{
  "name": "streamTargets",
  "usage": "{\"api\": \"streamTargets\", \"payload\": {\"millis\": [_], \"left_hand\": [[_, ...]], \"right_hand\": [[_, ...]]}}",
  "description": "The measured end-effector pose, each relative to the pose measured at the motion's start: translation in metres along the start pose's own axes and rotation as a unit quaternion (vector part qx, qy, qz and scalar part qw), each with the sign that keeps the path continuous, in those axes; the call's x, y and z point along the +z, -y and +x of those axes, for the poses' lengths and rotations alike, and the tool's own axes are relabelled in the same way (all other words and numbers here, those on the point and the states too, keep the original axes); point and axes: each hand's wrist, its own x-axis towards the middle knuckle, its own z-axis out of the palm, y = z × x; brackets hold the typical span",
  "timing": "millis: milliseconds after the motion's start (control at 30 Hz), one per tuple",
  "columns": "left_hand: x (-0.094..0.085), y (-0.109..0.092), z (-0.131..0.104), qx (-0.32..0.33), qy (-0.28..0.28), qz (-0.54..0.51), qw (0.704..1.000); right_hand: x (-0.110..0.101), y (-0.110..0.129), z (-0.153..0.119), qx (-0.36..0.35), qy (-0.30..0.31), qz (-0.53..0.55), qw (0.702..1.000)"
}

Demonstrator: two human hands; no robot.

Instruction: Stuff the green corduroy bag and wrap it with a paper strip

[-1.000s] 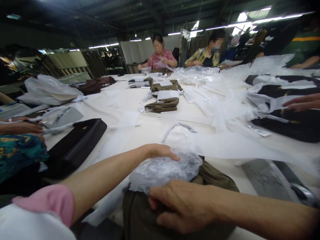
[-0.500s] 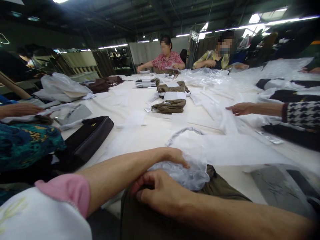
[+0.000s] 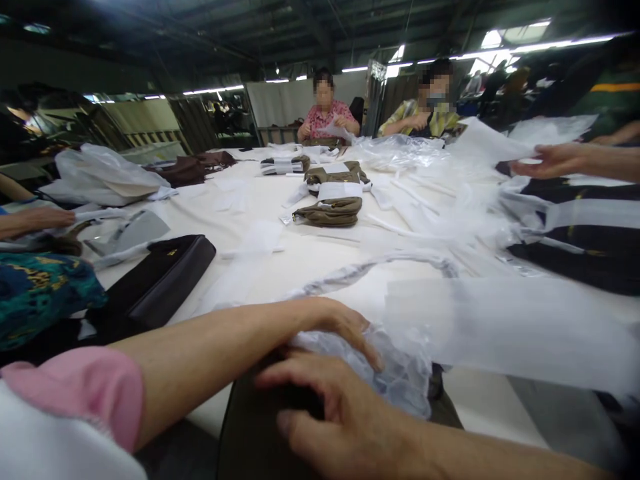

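Observation:
An olive-brown bag (image 3: 250, 427) lies at the near table edge, with clear bubble wrap (image 3: 400, 367) across its top. My left hand (image 3: 345, 327) reaches over from the left, its fingers curved round the bubble wrap. Nearer to me, my right hand (image 3: 325, 400) is over the bag with thumb and fingers apart, holding nothing visible. Behind the hands a wrapped strap (image 3: 350, 275) arches over the table. A translucent white sheet (image 3: 510, 327) extends to the right from the bubble wrap.
Dark bags lie at left (image 3: 173, 280) and right (image 3: 595, 250). Wrapped olive bags (image 3: 335, 193) stand mid-table. Two people sit opposite. Another person's hand (image 3: 560, 160) holds thin white sheeting at right; a further hand (image 3: 43, 220) is at left. Plastic (image 3: 100, 173) heaps at the back left.
My right hand's thumb and fingers have spread apart. The strap now arches wider. The neighbour's hand at right has risen with a white sheet. The view has shifted slightly.

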Motion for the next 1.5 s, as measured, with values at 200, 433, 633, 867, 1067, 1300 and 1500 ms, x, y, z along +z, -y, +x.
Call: {"api": "streamTargets", "payload": {"millis": [200, 433, 633, 867, 1067, 1300, 1500], "left_hand": [[-0.005, 0.033, -0.008, 0.041, 0.062, 0.013, 0.997], [-0.014, 0.044, 0.008, 0.040, 0.023, 0.040, 0.998], [-0.016, 0.048, 0.011, 0.025, 0.050, 0.028, 0.998], [-0.007, 0.044, 0.013, 0.093, 0.043, 0.062, 0.993], [-0.001, 0.047, 0.015, 0.098, -0.041, 0.186, 0.977], [-0.014, 0.039, 0.004, 0.113, -0.076, 0.187, 0.973], [-0.019, 0.089, -0.072, -0.014, -0.506, 0.171, 0.845]], "right_hand": [[-0.093, -0.006, -0.069, 0.134, 0.106, -0.197, 0.965], [-0.097, -0.047, -0.085, 0.048, 0.106, -0.467, 0.876], [-0.102, -0.044, -0.066, -0.006, 0.208, -0.438, 0.875], [-0.128, -0.016, -0.058, 0.074, 0.242, -0.309, 0.917], [-0.122, -0.021, -0.038, 0.118, 0.102, -0.458, 0.875], [-0.099, -0.037, 0.004, 0.065, 0.016, -0.378, 0.923], [-0.105, -0.072, 0.036, 0.182, 0.148, -0.297, 0.926]]}}
